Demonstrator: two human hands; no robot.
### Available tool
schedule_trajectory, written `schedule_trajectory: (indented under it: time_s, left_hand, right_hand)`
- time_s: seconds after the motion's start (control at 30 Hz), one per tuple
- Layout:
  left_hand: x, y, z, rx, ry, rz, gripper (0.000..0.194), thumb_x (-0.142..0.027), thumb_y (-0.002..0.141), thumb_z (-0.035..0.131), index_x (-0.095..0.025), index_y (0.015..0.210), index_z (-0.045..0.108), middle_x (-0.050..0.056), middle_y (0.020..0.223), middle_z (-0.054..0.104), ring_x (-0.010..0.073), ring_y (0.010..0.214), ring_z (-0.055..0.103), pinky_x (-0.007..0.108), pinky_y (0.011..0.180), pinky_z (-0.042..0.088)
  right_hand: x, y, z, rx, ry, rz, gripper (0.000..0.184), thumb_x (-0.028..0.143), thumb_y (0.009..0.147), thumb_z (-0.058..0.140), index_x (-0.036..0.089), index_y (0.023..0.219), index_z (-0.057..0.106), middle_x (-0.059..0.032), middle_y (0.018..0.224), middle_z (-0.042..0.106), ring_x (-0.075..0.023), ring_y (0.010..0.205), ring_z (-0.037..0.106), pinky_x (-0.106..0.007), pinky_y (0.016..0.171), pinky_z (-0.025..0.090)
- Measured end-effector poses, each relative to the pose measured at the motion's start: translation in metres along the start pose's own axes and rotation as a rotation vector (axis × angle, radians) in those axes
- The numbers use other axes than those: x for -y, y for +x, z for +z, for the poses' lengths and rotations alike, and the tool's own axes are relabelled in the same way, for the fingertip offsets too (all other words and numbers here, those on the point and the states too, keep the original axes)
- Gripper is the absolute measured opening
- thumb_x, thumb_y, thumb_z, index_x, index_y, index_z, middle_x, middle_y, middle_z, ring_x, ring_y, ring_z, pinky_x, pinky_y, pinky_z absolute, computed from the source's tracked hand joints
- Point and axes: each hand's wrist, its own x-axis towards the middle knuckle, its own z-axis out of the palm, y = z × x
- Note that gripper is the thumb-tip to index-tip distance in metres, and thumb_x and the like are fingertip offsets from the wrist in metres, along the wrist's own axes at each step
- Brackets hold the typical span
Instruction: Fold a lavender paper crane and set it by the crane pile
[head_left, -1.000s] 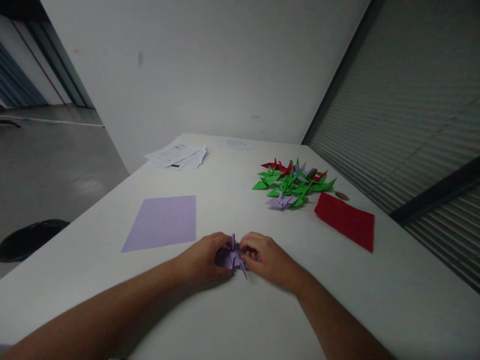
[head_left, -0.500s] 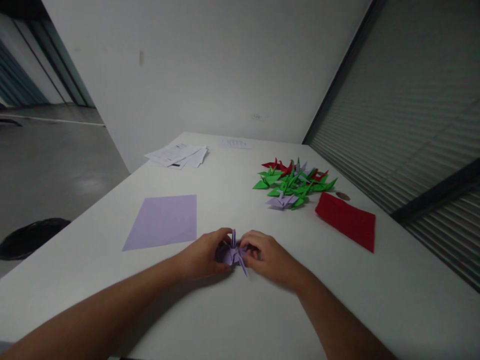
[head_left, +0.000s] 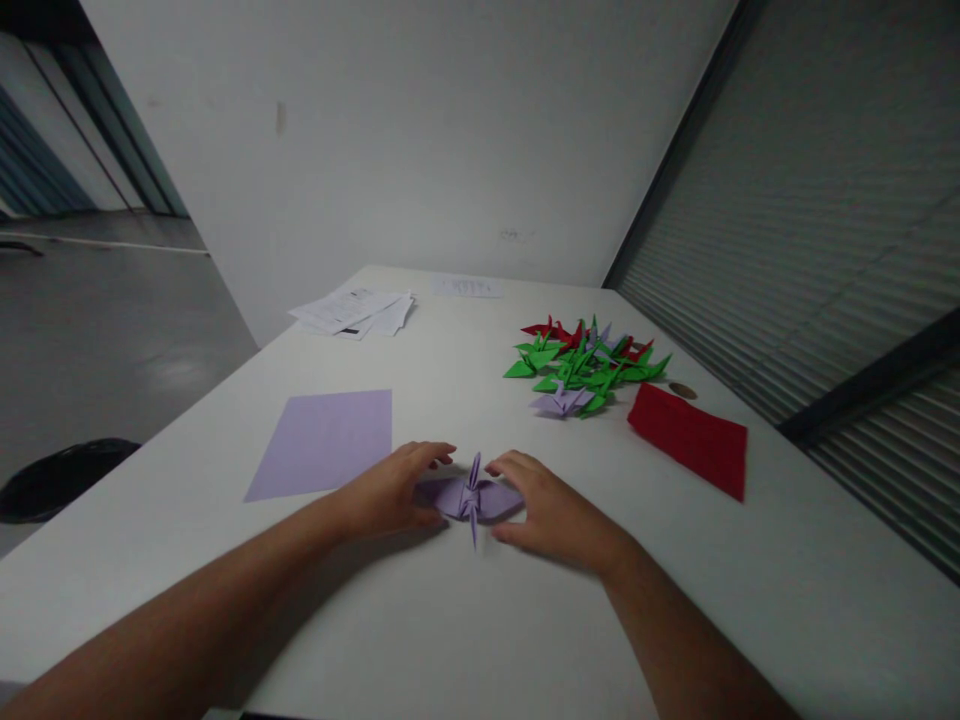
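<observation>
A light purple origami crane rests on the white table, its wings spread left and right, one thin point toward the far side and one toward me. Around its left wing my left hand is open, thumb and fingers apart. My right hand curves about the right wing tip, also open, with fingers beyond the wing and thumb on the near side. Whether either hand touches the paper is hard to tell.
A flat purple paper sheet lies left of my hands. Green, red and purple folded cranes are heaped at the right, near red paper and a brown round spot. Printed papers lie at the back left; blinds line the right.
Both hands have loosened and moved apart from the crane's middle. Its wings now show spread wide and flatter, and its near point has swung to point straight toward me.
</observation>
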Motion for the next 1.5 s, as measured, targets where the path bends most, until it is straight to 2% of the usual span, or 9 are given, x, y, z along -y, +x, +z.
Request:
schedule_trajectory:
  time_s: [0.2,0.43,0.53,0.7,0.97,1.27,1.5]
  left_hand:
    - [-0.011,0.002,0.009,0.000,-0.042,0.023,0.092,-0.040,0.069,0.092,-0.024,0.146,0.046,0.013,0.131,0.068,0.0308,0.121,0.061,0.046,0.104,0.046]
    - [-0.007,0.005,0.017,0.014,-0.003,0.037,0.085,-0.022,0.071,0.085,-0.024,0.147,0.046,0.010,0.131,0.070,0.0285,0.118,0.064,0.044,0.102,0.047]
    - [-0.006,0.006,0.018,-0.001,-0.007,0.011,0.084,-0.023,0.071,0.085,-0.024,0.146,0.047,0.010,0.128,0.071,0.0272,0.112,0.066,0.043,0.099,0.049]
    - [-0.009,0.006,0.019,-0.012,0.006,0.013,0.087,-0.023,0.068,0.087,-0.024,0.145,0.047,0.009,0.126,0.071,0.0268,0.112,0.066,0.041,0.098,0.050]
    - [-0.007,0.006,0.024,-0.044,0.079,0.016,0.083,-0.026,0.068,0.087,-0.024,0.143,0.051,0.010,0.123,0.071,0.0272,0.109,0.066,0.041,0.096,0.052]
    - [-0.010,0.006,0.025,-0.066,0.071,0.056,0.078,-0.028,0.071,0.084,-0.024,0.141,0.052,0.010,0.119,0.072,0.0261,0.106,0.068,0.040,0.094,0.053]
    - [-0.013,0.007,0.025,-0.051,0.042,0.029,0.077,-0.023,0.070,0.082,-0.024,0.141,0.052,0.009,0.117,0.073,0.0242,0.100,0.069,0.036,0.089,0.053]
  right_hand:
    - [0.010,0.005,0.005,0.039,0.014,0.023,0.034,0.013,0.079,0.074,0.020,0.111,0.066,-0.0064,0.108,0.065,-0.0225,0.101,0.061,-0.033,0.091,0.048]
    - [0.008,0.005,0.007,0.053,-0.006,-0.005,0.037,0.014,0.079,0.075,0.021,0.114,0.067,-0.0064,0.109,0.064,-0.0230,0.103,0.060,-0.034,0.094,0.047]
    - [0.007,0.006,0.009,0.055,-0.019,-0.011,0.036,0.016,0.080,0.076,0.021,0.114,0.067,-0.0060,0.108,0.063,-0.0228,0.103,0.060,-0.034,0.094,0.047]
    - [0.006,0.007,0.015,0.001,-0.065,0.003,0.028,0.020,0.078,0.080,0.021,0.104,0.069,-0.0053,0.102,0.063,-0.0237,0.101,0.058,-0.034,0.092,0.048]
    - [0.007,0.011,0.025,-0.079,-0.183,-0.004,0.038,0.031,0.072,0.088,0.019,0.102,0.069,-0.0071,0.100,0.065,-0.0267,0.100,0.055,-0.038,0.089,0.047]
    - [0.004,0.013,0.033,-0.107,-0.208,-0.003,0.033,0.028,0.073,0.085,0.019,0.100,0.068,-0.0073,0.100,0.067,-0.0268,0.101,0.056,-0.040,0.091,0.047]
    - [0.003,0.013,0.034,-0.109,-0.202,0.002,0.031,0.027,0.074,0.084,0.019,0.100,0.068,-0.0069,0.100,0.067,-0.0268,0.100,0.057,-0.039,0.091,0.048]
